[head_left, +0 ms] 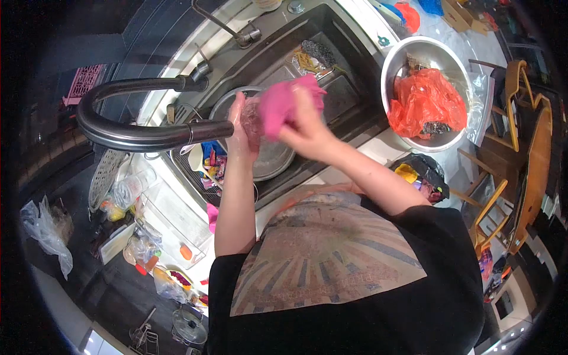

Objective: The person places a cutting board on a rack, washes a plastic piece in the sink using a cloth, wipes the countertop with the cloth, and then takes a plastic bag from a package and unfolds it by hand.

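My left hand [238, 137] is wet and closed round a pinkish-brown, glossy thing [252, 118] whose kind I cannot make out. It is just beyond the spout end of the dark curved faucet [142, 137]. In my right hand [310, 131] is a bright pink cloth [279, 107], bunched up close beside the pinkish-brown thing. Whether the two touch is blurred. Below both hands, a round metal basin [277, 168] stands in the dark sink [349, 97], partly hidden by them.
Food scraps [307, 61] and a dark mesh scrubber [318, 52] lie at the sink's far end. A steel bowl [387, 77] on the right holds a red plastic bag [432, 97]. A rack [195, 177] with utensils and packets sits left. Wooden chairs [532, 171] stand far right.
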The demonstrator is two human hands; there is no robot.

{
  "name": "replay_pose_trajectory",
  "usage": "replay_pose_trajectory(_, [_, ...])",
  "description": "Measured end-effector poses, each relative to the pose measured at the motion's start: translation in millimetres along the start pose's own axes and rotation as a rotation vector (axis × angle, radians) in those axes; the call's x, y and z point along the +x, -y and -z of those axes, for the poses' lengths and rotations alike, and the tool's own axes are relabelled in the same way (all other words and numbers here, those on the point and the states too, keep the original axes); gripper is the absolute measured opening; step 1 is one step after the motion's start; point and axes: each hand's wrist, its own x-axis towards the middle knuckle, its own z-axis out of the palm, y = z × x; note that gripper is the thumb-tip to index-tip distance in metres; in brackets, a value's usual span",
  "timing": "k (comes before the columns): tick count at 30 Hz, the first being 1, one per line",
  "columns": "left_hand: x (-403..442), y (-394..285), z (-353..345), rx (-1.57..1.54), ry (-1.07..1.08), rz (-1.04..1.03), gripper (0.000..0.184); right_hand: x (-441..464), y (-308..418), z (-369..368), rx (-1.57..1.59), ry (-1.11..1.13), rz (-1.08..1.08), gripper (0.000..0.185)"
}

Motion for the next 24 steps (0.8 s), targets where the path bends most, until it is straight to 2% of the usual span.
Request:
replay_pose_trajectory(1, [8.3,13.0,14.7,-0.203,0.136,-0.025,0.056,3.6,11.5,-6.6,-0.110,0.114,0.104,0.036])
replay_pose_trajectory(2, [11.6,16.4,19.0,-0.406,0.273,-0.051,0.053,5.5,17.0,-14.3,-0.113,0.110,0.103,0.036])
replay_pose_trajectory(3, [13.0,18.7,24.7,-0.404,0.277,-0.048,0.053,7.4,21.4,-21.1,-0.198,0.139,0.225,0.032])
replay_pose_trajectory(4, [11.8,21.4,31.5,-0.364,0.198,-0.098,0.048,8.8,23.2,-23.4,-0.282,0.169,0.348,0.030])
replay_pose_trajectory(6, [-7.7,21.3,24.9,-0.213,-0.043,-0.204,0.045,12.9,2.7,-23.8,-0.295,0.243,0.334,0.029])
replay_pose_trajectory(7, [-12.4,20.6,24.9,-0.210,-0.047,-0.205,0.045,12.7,-9.4,-27.1,-0.301,0.321,0.316,0.030])
replay_pose_trajectory(9, [-17.9,19.2,27.3,-0.238,-0.174,-0.183,0.045,6.4,-27.3,-37.4,-0.305,0.309,0.243,0.031])
replay_pose_trajectory(11, [-11.8,33.9,65.4,-0.226,-0.147,-0.205,0.048,-0.2,-48.9,-49.9,-0.317,0.298,0.171,0.032])
replay_pose_trajectory(13, [-11.5,41.2,109.8,-0.223,0.487,-0.232,0.052,-3.9,-68.0,-65.8,-0.270,0.054,0.004,0.034])
replay_pose_trajectory(14, [-13.0,41.5,104.3,-0.225,0.485,-0.233,0.052,-3.6,-62.8,-66.9,-0.269,0.058,0.004,0.034])
replay_pose_trajectory(16, [-20.5,38.4,76.6,-0.126,-0.300,-0.151,0.053,-2.8,-36.0,-66.3,-0.382,0.052,0.194,0.028])
replay_pose_trajectory(17, [-24.4,33.9,60.8,-0.126,-0.299,-0.147,0.053,-2.2,-21.1,-64.9,-0.383,0.052,0.191,0.028])
replay_pose_trajectory(19, [-26.6,23.9,34.5,-0.204,-0.211,-0.193,0.051,4.5,2.8,-62.4,-0.436,0.296,0.397,0.022])
replay_pose_trajectory(20, [-22.2,22.3,39.9,-0.277,-0.188,-0.159,0.052,10.5,4.9,-65.0,-0.405,0.180,0.471,0.018])
replay_pose_trajectory(24, [-11.7,24.3,48.1,-0.144,-0.215,-0.271,0.054,38.0,-30.5,-58.1,-0.247,0.170,0.547,0.020])
